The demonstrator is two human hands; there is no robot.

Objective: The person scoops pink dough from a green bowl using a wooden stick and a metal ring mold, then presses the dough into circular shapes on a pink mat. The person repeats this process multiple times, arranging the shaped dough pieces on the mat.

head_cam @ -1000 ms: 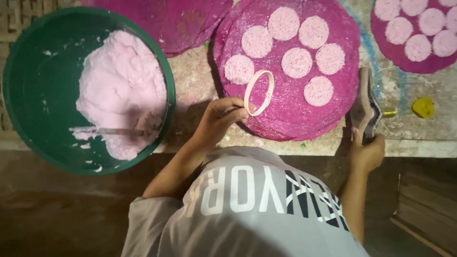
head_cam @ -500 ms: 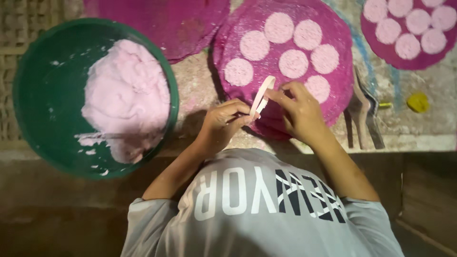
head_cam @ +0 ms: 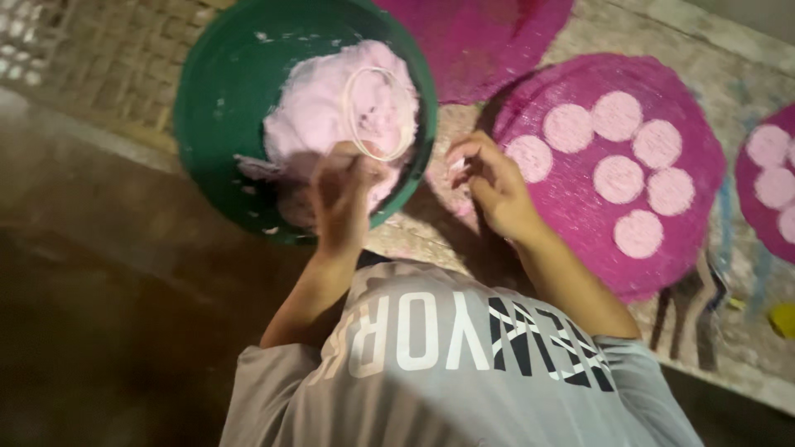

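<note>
View: seen from above, a person in a grey printed shirt (head_cam: 447,364) bends over a work surface.
Bowl: a green bowl (head_cam: 224,91) sits at upper left and serves as the landmark here.
Dough: a mound of pale pink dough (head_cam: 323,116) fills the right half of the bowl.
Ring: a thin white ring (head_cam: 379,112) lies tilted on top of the dough, inside the bowl.
Left hand: the left hand (head_cam: 344,194) is over the bowl's near rim, its fingers pinched together on the ring's lower edge.
Right hand: the right hand (head_cam: 489,182) hovers just right of the bowl, fingers curled loosely and slightly apart, holding nothing that can be made out.
Mat: a round magenta mat (head_cam: 696,116) lies right of the bowl, beyond the right hand.
Discs: seven pale pink discs (head_cam: 617,178) rest on the mat, close together.
Second mat: another magenta mat (head_cam: 489,33) lies just above and right of the bowl.
Third mat: a mat with more discs (head_cam: 766,186) shows far right of the bowl, at the frame edge.
</note>
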